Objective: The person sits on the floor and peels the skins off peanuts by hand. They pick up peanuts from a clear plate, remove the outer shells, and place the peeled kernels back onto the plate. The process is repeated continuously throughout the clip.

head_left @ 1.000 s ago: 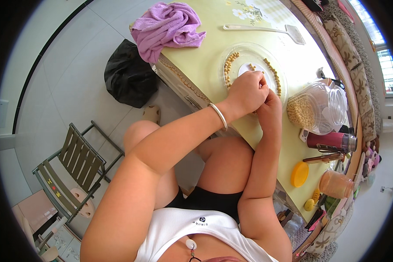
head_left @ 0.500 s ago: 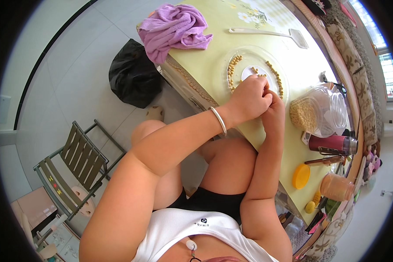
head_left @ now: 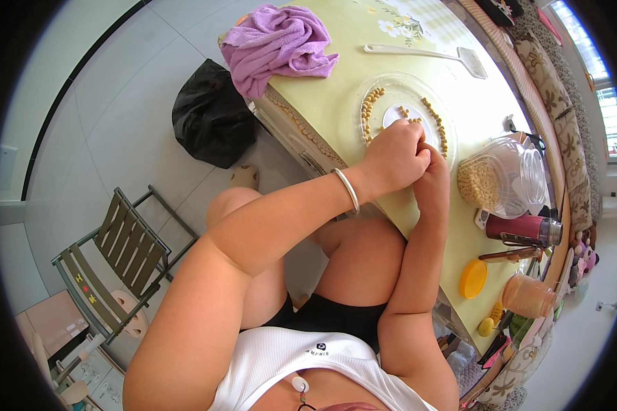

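My left hand (head_left: 394, 154), with a pale bangle on its wrist, is closed, and its fingertips meet those of my right hand (head_left: 432, 179). Both hands are over the near edge of a clear round plate (head_left: 406, 85). The right hand's fingers are bent and pressed together too. Whatever is pinched between the hands is hidden by the fingers. On the plate, small yellow beans (head_left: 371, 109) form a curved row at the left and another at the right. A few more lie on the white round middle (head_left: 393, 114), partly behind my left hand.
Right of the plate is a clear jar (head_left: 504, 175) partly filled with beans, then a dark red flask (head_left: 517, 228), a yellow lid (head_left: 473, 278) and an orange-tinted jar (head_left: 528, 295). A pale spatula (head_left: 418, 52) and a purple towel (head_left: 281, 48) lie farther back. A black bag (head_left: 212, 113) stands below.
The view has shifted slightly. My hands stay together at the plate's near edge, with only slight finger movement and no visible change in the bean rows.
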Demonstrator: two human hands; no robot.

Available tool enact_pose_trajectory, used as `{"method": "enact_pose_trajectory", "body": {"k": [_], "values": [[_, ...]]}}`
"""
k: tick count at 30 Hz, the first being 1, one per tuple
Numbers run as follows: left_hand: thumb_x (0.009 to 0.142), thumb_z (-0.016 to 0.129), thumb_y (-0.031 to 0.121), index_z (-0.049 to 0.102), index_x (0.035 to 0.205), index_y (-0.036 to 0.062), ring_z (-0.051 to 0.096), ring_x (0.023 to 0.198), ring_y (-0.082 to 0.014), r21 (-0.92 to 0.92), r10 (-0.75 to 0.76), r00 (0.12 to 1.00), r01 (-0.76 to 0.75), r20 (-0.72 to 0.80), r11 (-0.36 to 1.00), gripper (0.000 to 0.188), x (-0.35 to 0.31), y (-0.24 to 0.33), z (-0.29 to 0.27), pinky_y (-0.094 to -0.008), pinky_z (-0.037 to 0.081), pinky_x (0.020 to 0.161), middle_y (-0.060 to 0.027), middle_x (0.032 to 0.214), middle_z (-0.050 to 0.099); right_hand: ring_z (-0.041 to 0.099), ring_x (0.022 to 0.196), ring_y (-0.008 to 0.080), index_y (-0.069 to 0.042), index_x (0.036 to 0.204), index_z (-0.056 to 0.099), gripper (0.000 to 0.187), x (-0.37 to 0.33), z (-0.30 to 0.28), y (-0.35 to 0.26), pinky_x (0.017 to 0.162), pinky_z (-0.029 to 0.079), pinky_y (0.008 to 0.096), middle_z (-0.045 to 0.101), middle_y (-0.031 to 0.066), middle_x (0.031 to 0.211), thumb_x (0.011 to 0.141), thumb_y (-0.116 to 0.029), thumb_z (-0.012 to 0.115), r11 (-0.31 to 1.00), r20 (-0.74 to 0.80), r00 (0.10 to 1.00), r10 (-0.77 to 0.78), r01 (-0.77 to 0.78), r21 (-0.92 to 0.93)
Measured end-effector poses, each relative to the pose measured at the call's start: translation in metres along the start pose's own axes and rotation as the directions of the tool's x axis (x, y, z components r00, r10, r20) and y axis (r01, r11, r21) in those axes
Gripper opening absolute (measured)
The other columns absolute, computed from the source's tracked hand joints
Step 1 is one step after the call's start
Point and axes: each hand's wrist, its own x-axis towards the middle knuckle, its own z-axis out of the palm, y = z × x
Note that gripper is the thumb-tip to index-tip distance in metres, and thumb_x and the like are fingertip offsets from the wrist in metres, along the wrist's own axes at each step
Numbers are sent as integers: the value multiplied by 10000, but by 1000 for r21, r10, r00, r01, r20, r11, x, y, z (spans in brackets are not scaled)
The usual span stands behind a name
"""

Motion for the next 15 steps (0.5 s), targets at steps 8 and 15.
{"method": "enact_pose_trajectory", "body": {"k": [8,15], "values": [[790,600,155,587,862,-10,596,816,-330,37,51,998,-50,-27,998,181,0,1,2,-412,499,743,-193,914,591,581,817,93,23,998,632,171,-1,0,-2,700,472,236,657,31,906,857,-15,543,1000,-22,1000,2,-1,18],[792,601,155,588,855,-14,596,807,-331,21,52,998,-51,-31,998,181,-1,1,3,-411,500,738,-197,910,588,576,806,90,22,985,629,160,-1,0,-1,684,469,237,654,30,898,858,-23,542,1000,-42,999,19,-20,-19]]}}
